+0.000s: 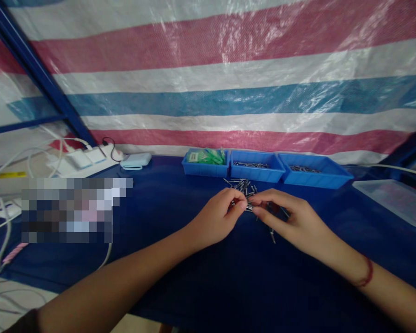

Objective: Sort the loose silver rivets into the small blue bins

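My left hand (222,213) is closed, thumb pressed to the bent fingers, with bits of thin silvery metal pins (248,208) showing at its fingertips. My right hand (293,215) pinches at the same pins from the right, its thumb and forefinger tips almost touching the left hand's. Whether the pins are screws or rivets is too small to tell. Just behind the hands lies a loose pile of similar metal pins (243,185) on the dark blue tabletop (201,286). A few more pins (272,235) lie under and beside the right hand.
Three blue bins stand along the back: one with green packets (211,156), two with metal pieces (251,165) (305,169). A clear plastic lid (395,201) lies at right. At left are a power strip (86,159), cables, a pale blue case (136,160) and a blurred-out patch.
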Action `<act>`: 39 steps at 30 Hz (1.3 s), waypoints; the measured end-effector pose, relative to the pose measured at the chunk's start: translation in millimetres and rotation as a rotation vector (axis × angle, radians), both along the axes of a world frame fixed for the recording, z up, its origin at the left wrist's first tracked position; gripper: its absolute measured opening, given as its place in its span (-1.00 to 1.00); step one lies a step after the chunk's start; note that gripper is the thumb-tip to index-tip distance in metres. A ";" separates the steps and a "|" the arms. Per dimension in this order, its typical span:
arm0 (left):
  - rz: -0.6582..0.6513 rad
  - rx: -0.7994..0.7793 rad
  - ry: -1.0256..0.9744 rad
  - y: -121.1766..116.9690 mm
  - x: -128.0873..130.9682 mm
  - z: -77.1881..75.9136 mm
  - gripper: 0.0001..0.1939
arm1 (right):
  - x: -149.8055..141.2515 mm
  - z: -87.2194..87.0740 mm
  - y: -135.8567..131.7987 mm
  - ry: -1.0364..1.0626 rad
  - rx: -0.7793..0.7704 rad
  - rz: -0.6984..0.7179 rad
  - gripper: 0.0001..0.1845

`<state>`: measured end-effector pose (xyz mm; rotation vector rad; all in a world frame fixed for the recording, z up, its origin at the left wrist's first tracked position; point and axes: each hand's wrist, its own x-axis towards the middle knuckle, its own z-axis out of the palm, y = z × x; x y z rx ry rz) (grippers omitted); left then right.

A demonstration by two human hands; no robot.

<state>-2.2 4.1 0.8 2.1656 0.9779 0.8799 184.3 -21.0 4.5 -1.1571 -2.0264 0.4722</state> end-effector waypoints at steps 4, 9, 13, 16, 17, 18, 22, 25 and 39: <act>-0.044 -0.068 -0.067 -3.4 2.4 -4.0 -0.84 | -1.3 3.0 -1.6 0.082 -0.049 -0.006 -0.82; -0.057 -0.107 -0.088 -5.5 2.4 -2.6 -0.83 | -2.5 3.6 -1.7 0.165 -0.067 -0.005 -0.82; -0.069 -0.087 -0.071 -6.6 2.6 -1.0 -0.82 | -3.7 2.6 -3.8 0.187 -0.053 -0.037 -0.83; -0.079 -0.063 -0.055 -6.8 2.8 -0.9 -0.81 | -4.4 3.2 -5.3 0.199 -0.046 -0.059 -0.82; -0.079 -0.062 -0.050 -6.7 2.9 -0.9 -0.80 | -4.7 3.4 -5.7 0.204 -0.053 -0.057 -0.82; -0.078 -0.063 -0.047 -6.7 3.1 -0.8 -0.80 | -5.0 3.7 -6.1 0.211 -0.064 -0.052 -0.83; -0.079 -0.068 -0.054 -6.8 4.1 -0.4 -0.80 | -6.0 4.4 -7.3 0.231 -0.079 -0.034 -0.85; -0.082 -0.071 -0.059 -7.4 4.7 0.8 -0.81 | -6.2 5.1 -7.4 0.241 -0.082 -0.018 -0.87; -0.018 -0.061 -0.125 -6.8 4.7 -1.3 -0.89 | -6.6 5.5 -8.4 0.212 -0.022 -0.019 -0.90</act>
